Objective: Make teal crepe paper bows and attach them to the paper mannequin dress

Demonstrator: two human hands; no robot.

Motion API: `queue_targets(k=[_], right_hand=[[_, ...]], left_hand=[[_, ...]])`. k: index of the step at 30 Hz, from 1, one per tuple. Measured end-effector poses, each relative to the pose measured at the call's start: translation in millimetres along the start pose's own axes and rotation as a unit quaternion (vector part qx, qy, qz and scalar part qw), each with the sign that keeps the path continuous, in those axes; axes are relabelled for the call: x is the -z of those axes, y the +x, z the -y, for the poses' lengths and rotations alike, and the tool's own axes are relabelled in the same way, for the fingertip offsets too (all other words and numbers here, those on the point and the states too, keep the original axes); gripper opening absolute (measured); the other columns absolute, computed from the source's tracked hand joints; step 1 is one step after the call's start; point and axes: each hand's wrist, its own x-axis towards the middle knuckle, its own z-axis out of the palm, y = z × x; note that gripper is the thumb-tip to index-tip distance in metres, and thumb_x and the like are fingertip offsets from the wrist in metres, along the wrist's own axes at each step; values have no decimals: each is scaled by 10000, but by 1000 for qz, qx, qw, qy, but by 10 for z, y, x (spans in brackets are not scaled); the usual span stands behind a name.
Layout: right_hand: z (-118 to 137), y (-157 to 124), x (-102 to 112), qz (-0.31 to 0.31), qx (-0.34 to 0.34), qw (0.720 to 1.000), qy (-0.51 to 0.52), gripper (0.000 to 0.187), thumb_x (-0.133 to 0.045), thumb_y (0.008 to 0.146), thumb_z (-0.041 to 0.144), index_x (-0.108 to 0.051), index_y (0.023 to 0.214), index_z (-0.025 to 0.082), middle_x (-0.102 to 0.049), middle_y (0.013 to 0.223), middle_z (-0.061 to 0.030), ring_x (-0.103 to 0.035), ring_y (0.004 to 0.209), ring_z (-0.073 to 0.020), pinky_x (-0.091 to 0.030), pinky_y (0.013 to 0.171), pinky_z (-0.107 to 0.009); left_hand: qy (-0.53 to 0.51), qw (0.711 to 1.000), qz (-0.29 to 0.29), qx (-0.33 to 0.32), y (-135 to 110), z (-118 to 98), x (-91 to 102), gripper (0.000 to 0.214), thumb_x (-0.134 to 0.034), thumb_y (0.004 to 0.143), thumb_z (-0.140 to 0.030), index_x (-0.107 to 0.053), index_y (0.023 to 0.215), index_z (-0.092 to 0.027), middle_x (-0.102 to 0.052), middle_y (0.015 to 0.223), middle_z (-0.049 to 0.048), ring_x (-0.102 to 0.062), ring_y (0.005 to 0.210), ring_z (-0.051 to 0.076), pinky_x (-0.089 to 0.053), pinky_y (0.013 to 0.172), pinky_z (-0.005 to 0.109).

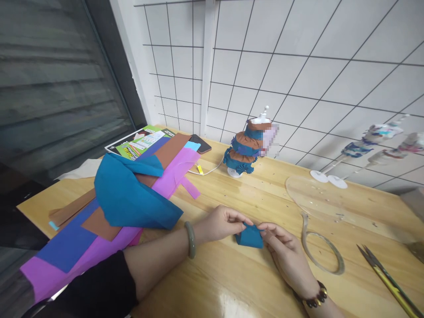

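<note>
Teal piece [251, 237], perhaps paper, in both hands [217, 224] [287, 252]

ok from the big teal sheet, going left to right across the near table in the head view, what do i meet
Big teal sheet, green bangle, left hand, small teal piece, right hand, pale ring, pointed tool.

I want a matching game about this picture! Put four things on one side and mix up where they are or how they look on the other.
Things:
1. small teal piece
2. bangle
3. pointed tool
4. little dress stand

Places and looks:
A. lying on the table, right of the right hand
B. covered in brown and blue frills
C. pinched between the left hand and right hand
D. around the left wrist

Right pairs: 1-C, 2-D, 3-A, 4-B
</note>
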Motion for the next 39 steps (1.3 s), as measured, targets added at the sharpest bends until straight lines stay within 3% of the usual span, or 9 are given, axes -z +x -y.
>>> queue_targets(k=[7, 13, 19, 26, 39], right_hand=[[26, -11, -13, 19, -20, 999, 26, 163, -624, 751, 366, -664, 815, 221, -643, 734, -26, -547, 704, -163, -421, 685, -279], [38, -4, -17, 37, -19, 997, 58, 158, -632, 727, 337, -676, 821, 218, -638, 715, -31, -536, 706, -172, -419, 714, -294], [29, -10, -1, 33, 2, 999, 18, 192, -603, 744, 355, -676, 839, 206, -632, 738, -40, -546, 735, -187, -427, 690, -292], [99, -8, -95, 8, 11, 998, -68, 207, -643, 719, 396, -654, 753, 193, -655, 751, -39, -572, 720, -175, -458, 678, -273], [153, -22, -164, -25, 27, 997, -68, 263, -699, 644, 416, -643, 780, 199, -692, 806, -58, -617, 758, -188, -495, 687, -277]], left_hand=[[16, 1000, 13, -4, -19, -45, 12, 304, -558, 738, -213, -663, 1006, -116, -684, 970, 105, -623, 826, 162, -473, 735, 253], [36, 999, 16, -4, -43, -148, 36, 297, -497, 761, -207, -679, 963, -90, -695, 846, 95, -618, 765, 163, -471, 689, 251], [27, 1000, -1, -15, -28, -91, 8, 294, -582, 744, -324, -685, 916, -109, -691, 899, 95, -616, 822, 167, -478, 756, 271], [6, 1000, 17, 3, -30, -24, -24, 307, -613, 726, -269, -638, 994, -120, -668, 911, 92, -608, 804, 153, -478, 730, 271], [15, 1000, 14, -14, -32, -55, -38, 257, -546, 759, -205, -593, 995, -114, -586, 775, 28, -547, 704, 96, -426, 650, 209]])
